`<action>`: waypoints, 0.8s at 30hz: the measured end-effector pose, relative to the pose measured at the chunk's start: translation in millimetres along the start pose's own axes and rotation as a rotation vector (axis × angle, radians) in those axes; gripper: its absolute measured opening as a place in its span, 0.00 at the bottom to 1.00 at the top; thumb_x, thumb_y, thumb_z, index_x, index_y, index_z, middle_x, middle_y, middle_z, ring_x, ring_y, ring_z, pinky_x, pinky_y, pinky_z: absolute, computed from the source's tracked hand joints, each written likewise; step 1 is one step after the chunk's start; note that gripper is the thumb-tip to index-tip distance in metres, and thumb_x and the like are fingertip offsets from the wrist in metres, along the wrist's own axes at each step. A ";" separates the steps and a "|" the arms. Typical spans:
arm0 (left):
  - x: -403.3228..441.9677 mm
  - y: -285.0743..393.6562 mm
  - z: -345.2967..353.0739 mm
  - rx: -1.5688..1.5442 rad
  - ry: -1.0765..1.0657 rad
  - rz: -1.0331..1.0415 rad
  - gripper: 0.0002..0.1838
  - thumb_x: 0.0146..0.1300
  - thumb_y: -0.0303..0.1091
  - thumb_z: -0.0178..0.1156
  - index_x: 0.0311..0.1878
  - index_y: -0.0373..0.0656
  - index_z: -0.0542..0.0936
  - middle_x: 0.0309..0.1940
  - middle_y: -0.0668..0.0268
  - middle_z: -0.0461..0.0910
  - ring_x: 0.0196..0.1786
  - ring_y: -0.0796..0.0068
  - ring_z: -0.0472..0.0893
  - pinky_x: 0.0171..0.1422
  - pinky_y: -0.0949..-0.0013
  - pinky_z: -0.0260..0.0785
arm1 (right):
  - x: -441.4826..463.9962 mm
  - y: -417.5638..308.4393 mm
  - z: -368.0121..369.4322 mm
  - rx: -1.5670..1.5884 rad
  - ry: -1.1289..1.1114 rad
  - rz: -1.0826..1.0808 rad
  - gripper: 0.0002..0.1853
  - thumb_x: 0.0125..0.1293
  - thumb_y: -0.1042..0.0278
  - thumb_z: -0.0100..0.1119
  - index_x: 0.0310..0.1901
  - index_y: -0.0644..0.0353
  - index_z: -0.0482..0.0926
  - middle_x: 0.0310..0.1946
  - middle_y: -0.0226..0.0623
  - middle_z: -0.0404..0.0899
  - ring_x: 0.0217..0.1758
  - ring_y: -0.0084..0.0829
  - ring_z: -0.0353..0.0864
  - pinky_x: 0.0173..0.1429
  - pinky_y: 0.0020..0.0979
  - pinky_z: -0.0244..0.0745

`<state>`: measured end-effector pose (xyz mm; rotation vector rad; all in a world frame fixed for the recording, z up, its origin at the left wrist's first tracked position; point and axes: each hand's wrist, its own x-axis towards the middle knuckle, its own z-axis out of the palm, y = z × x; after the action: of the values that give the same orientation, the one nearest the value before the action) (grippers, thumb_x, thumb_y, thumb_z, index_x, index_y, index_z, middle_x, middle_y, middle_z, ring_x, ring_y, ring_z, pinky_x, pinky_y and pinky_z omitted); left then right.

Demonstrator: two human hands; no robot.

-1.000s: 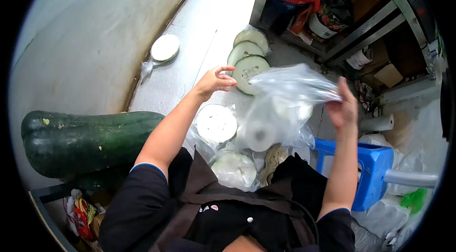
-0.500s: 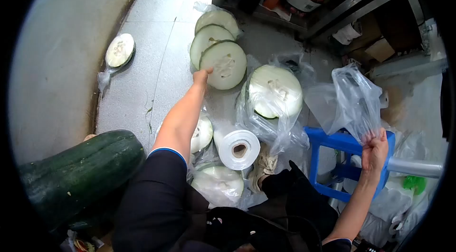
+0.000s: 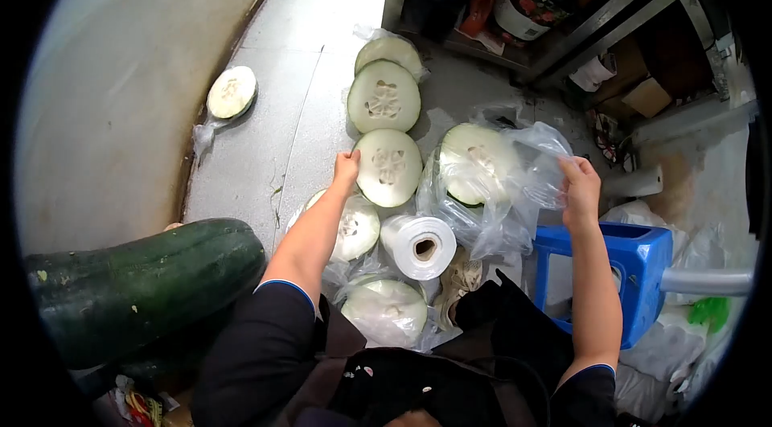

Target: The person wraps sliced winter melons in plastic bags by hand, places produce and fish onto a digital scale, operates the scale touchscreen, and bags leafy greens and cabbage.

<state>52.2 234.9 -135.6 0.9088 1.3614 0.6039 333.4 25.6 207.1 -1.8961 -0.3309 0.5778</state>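
Green-rimmed melon slice [image 3: 389, 169], left edge in left hand [image 3: 346, 169]

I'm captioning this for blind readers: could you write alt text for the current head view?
A person's left hand grips the edge of a cut melon round while the right hand holds a clear plastic bag. More cut rounds lie nearby, with a plastic roll, a long dark-green melon at left and a blue stool at right.
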 end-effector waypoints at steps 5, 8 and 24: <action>10.8 -20.9 -30.0 -0.371 0.103 0.125 0.13 0.61 0.36 0.57 0.41 0.36 0.74 0.34 0.61 0.78 0.35 0.73 0.76 0.41 0.70 0.70 | 6.8 0.3 31.7 -0.099 -0.018 -0.082 0.10 0.57 0.62 0.62 0.27 0.52 0.71 0.14 0.17 0.59 0.15 0.13 0.55 0.19 0.20 0.50; -30.2 55.4 -85.2 -0.675 -0.097 0.111 0.14 0.65 0.35 0.52 0.46 0.32 0.71 0.40 0.56 0.77 0.40 0.66 0.79 0.47 0.64 0.74 | 23.6 1.1 70.5 -0.128 -0.054 -0.201 0.11 0.57 0.60 0.62 0.27 0.53 0.71 0.15 0.18 0.60 0.16 0.13 0.55 0.20 0.21 0.49; -173.9 158.9 -120.5 -0.854 -0.586 -0.152 0.20 0.65 0.29 0.49 0.58 0.33 0.66 0.53 0.50 0.71 0.53 0.60 0.75 0.58 0.58 0.70 | -63.7 -42.0 187.0 -0.309 -0.919 -0.312 0.16 0.65 0.57 0.52 0.37 0.62 0.80 0.19 0.25 0.71 0.21 0.16 0.66 0.26 0.21 0.62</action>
<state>-69.6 202.4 97.1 0.2353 0.5343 0.6504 181.1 158.2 203.5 -1.6966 -1.3426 1.2091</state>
